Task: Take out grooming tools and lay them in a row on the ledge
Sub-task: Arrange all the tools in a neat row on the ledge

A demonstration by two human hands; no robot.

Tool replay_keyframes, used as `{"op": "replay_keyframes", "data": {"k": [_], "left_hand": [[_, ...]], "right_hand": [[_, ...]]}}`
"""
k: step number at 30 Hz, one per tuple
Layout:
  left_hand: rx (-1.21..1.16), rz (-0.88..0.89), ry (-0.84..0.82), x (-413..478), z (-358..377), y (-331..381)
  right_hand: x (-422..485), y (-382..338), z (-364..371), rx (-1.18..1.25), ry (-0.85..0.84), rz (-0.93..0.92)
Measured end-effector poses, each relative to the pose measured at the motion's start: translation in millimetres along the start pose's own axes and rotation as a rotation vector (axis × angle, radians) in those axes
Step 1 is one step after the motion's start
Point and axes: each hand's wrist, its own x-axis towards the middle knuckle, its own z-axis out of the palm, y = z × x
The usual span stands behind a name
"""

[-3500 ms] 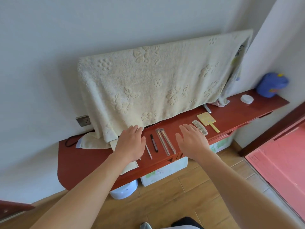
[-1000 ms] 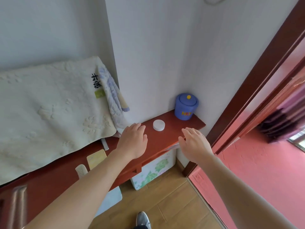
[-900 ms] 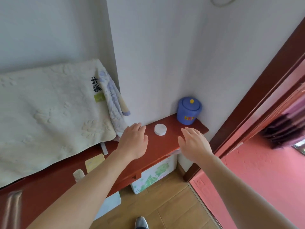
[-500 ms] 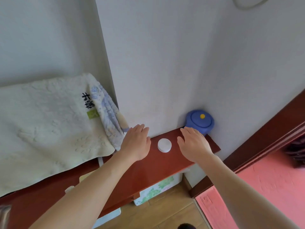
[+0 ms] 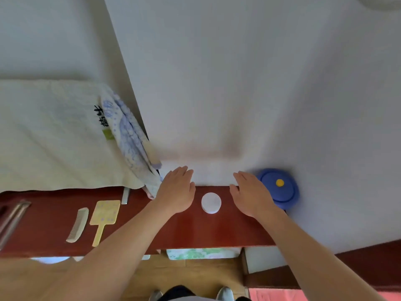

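Observation:
On the red-brown ledge [image 5: 217, 233] a small white round jar [image 5: 211, 202] stands between my two hands. My left hand [image 5: 176, 192] hovers just left of it, palm down, fingers spread, holding nothing. My right hand [image 5: 251, 194] is just right of the jar, also open and empty. Further left lie a pale comb [image 5: 78, 224], a yellow hand mirror [image 5: 104, 216] and a small metal tool [image 5: 125, 195] partly under the towel. Long metal tools [image 5: 13, 218] show at the far left edge.
A blue lidded pot [image 5: 280, 187] with a yellow knob stands at the ledge's right end against the wall. A cream towel [image 5: 54, 135] and a blue-white cloth [image 5: 130, 144] hang at the left. Boxes [image 5: 201, 254] sit below the ledge on wooden floor.
The view has swung from the tool row to the ledge's right end. Both hands have moved in on either side of the white jar, and my right hand has come over the ledge.

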Motion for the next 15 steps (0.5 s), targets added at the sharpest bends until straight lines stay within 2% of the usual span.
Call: {"op": "replay_keyframes", "data": {"k": [9, 15], "left_hand": [[-0.067, -0.165, -0.046, -16.0, 31.4, -1.4], [-0.160, -0.189, -0.109, -10.8, 64.4, -20.8]], "right_hand": [[24.0, 18.0, 22.2, 0.051, -0.143, -0.121], [40.0, 22.8, 49.1, 0.074, -0.235, -0.148]]}}
